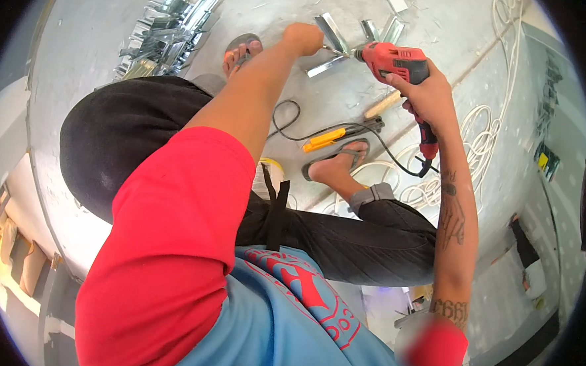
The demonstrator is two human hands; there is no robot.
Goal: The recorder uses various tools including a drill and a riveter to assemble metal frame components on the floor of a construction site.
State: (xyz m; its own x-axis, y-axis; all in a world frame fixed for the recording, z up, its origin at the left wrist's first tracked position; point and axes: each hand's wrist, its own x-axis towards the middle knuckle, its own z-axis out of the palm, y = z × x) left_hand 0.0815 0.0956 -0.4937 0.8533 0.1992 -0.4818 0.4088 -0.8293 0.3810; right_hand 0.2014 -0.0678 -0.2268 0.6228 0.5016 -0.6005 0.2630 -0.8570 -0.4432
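My right hand grips a red and black corded power drill by its handle, its front end pointing left. The drill's tip is at a small cluster of shiny metal channel pieces on the floor. Left of the tip, my left hand is closed at the end of a short metal channel piece; its fingertips are partly hidden. Another metal strip slants just below, and further pieces lie behind the drill.
A pile of cut metal channel pieces lies at the far left. Near my sandalled foot are a wooden handle and a yellow-handled tool. The drill's black cord crosses the floor; coiled white cable lies right.
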